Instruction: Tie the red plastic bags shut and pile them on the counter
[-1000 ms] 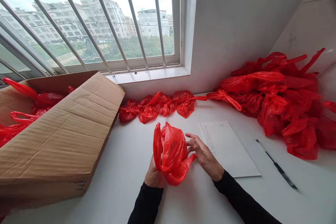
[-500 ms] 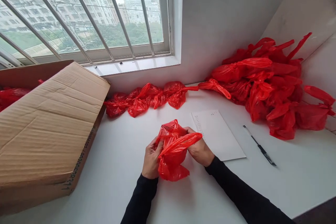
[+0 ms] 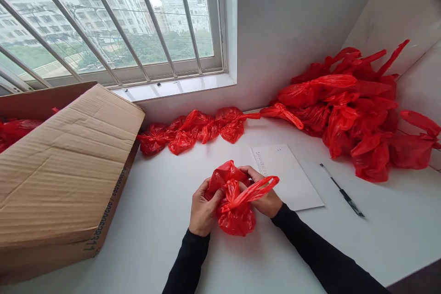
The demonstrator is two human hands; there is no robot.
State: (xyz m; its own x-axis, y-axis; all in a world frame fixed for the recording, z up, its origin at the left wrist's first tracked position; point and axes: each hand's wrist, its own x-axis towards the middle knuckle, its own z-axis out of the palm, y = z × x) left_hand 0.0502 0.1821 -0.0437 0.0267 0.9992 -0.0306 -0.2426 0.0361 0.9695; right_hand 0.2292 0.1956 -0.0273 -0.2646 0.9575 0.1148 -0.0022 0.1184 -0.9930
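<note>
Between my hands, over the white table [image 3: 158, 211], is a knotted red plastic bag [image 3: 237, 220]. My left hand [image 3: 203, 209] is closed on its left side, the thumb pressing near the knot. My right hand [image 3: 263, 195] grips the bag from the right and behind, its fingers partly covered by the plastic. A loop handle of the bag sticks out to the right over that hand. What the bag contains is hidden. Just beyond my right hand lies a white paper pad [image 3: 292, 174] with small handwriting.
A cardboard box [image 3: 65, 161] with red bags inside stands at the left. Several small tied red bags [image 3: 181, 141] line the wall below the barred window [image 3: 138, 23]. A large heap of red bags [image 3: 344, 110] fills the right corner. A pen [image 3: 341, 190] lies right of the pad.
The bag has been turned in my hands: its knot now sits nearer the middle, and the loop handle reaches further right. Both hands keep hold of it.
</note>
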